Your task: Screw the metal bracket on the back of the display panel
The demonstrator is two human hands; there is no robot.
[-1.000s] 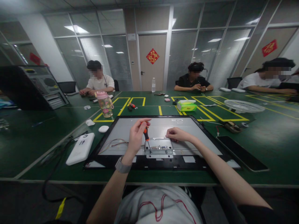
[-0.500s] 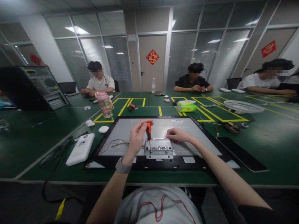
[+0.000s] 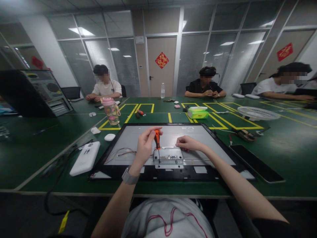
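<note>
My left hand (image 3: 146, 143) is closed on the handle of an orange and black screwdriver (image 3: 157, 140). The screwdriver stands nearly upright, its tip down at the left part of a silver metal bracket (image 3: 170, 152) with connector ports along its near side. That bracket sits on the grey back of a monitor panel (image 3: 208, 145) with a black frame, lying flat before me. My right hand (image 3: 187, 142) has its fingers curled together at the bracket's far right corner; what they hold, if anything, is hidden. Thin wires (image 3: 126, 151) run left from the bracket.
Left of the panel lie a white power bank-like device (image 3: 85, 158) and a white round case (image 3: 109, 137); a pink-lidded bottle (image 3: 110, 112) stands behind. To the right is a black phone (image 3: 256, 162). Farther off are a green tissue pack (image 3: 198, 113), a white basket lid (image 3: 259, 113) and seated people.
The screwdriver handle has tipped from leaning left to nearly upright, and my left fingers have shifted slightly right with it. My right hand has stayed in place.
</note>
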